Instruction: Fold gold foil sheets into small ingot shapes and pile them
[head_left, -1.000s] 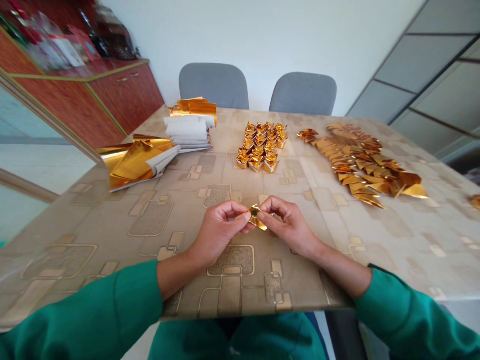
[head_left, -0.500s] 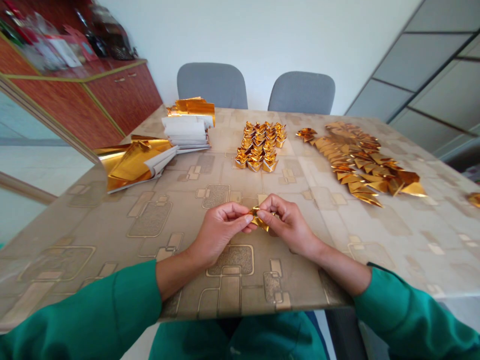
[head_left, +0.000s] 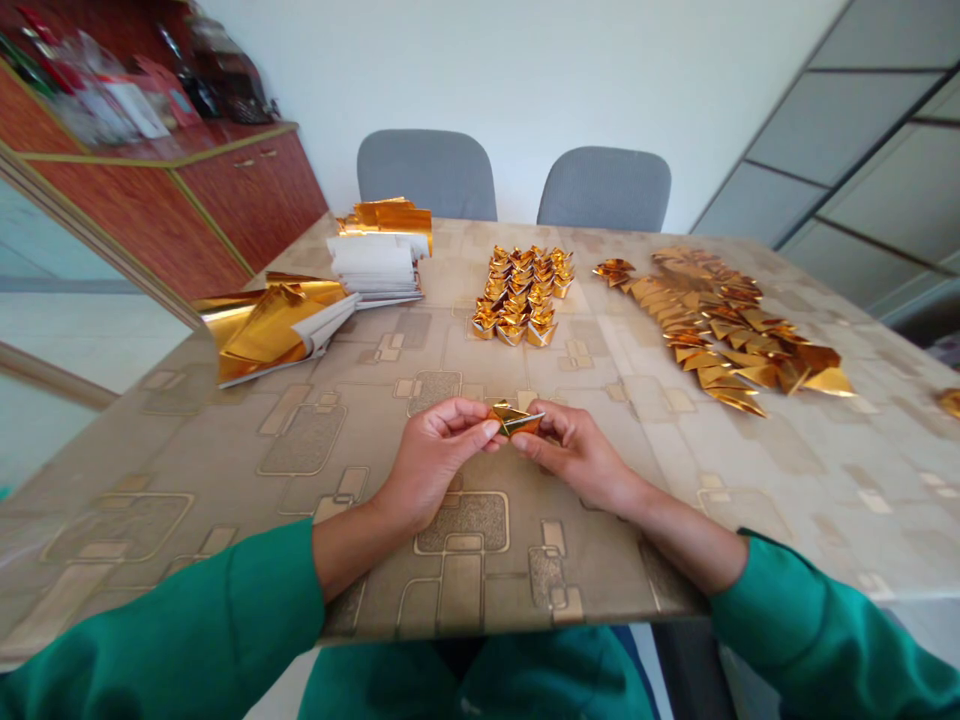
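Observation:
A small folded piece of gold foil paper [head_left: 514, 420] is held between both hands, just above the near middle of the table. My left hand [head_left: 435, 455] pinches its left end between thumb and fingers. On the other end, my right hand [head_left: 581, 450] is closed with the thumb in front and the fingers behind. The piece has a pointed, boat-like shape with creased facets. Beyond the hands, rows of finished-looking gold paper ingots [head_left: 517, 295] stand close together.
To the right lies a spread heap of flat folded gold pieces [head_left: 720, 320]. On the left are a stack of white-backed gold paper [head_left: 375, 265] and loose gold sheets [head_left: 274, 320]. Two grey chairs [head_left: 427, 175] stand behind the patterned table [head_left: 300, 560].
The foil piece has turned and shows a wider, pointed shape. My right fingers have shifted from over its top to its right end; my left hand stays nearly in place.

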